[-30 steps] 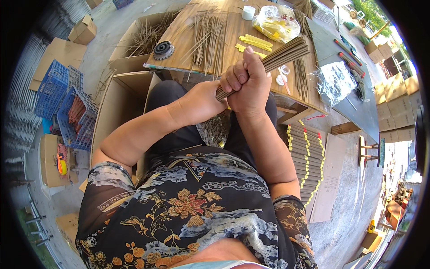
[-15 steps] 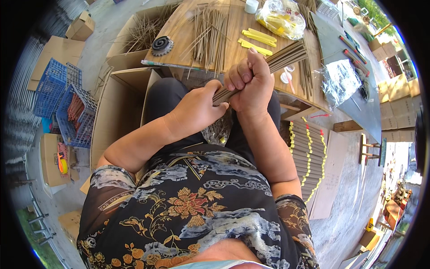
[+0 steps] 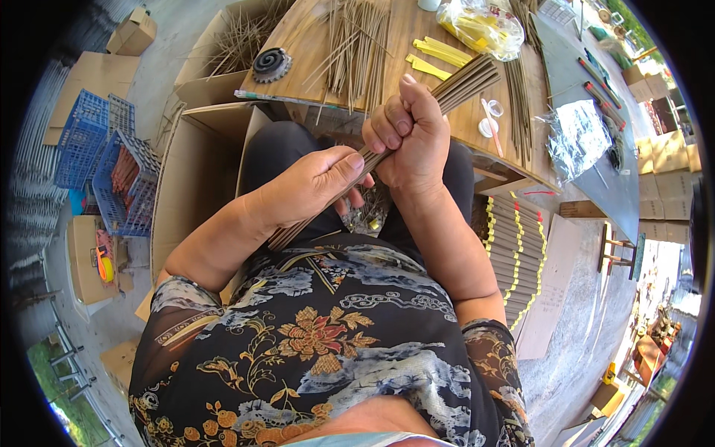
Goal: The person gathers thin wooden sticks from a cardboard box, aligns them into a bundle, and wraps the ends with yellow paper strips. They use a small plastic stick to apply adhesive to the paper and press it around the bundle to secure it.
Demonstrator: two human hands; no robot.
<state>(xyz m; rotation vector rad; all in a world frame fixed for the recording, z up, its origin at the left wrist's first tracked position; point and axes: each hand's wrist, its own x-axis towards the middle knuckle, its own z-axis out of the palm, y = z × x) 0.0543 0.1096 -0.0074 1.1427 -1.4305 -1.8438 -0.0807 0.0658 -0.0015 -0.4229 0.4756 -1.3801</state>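
Observation:
A bundle of thin brown incense sticks (image 3: 471,80) runs slantwise over my lap, its far end up over the table edge and its near end by my waist. My right hand (image 3: 411,141) is closed round the upper middle of the bundle, thumb pointing up. Lower down, my left hand (image 3: 302,185) holds the same sticks more loosely, thumb along the top and fingertips showing beneath. Beyond my hands, loose incense sticks (image 3: 357,56) lie heaped on the wooden table (image 3: 298,45). Yellow strips (image 3: 439,54) lie near the bundle's far end.
A cardboard box (image 3: 197,171) stands open against my left leg. On the table are a dark coiled disc (image 3: 271,65) and a plastic bag (image 3: 484,26). Banded stick bundles (image 3: 514,257) lie at my right. Blue crates (image 3: 123,182) stand far left.
The bundle's lower end now reaches past my left hand toward my waist. My left hand has turned, its thumb over the sticks and fingers looser. My right hand keeps its hold.

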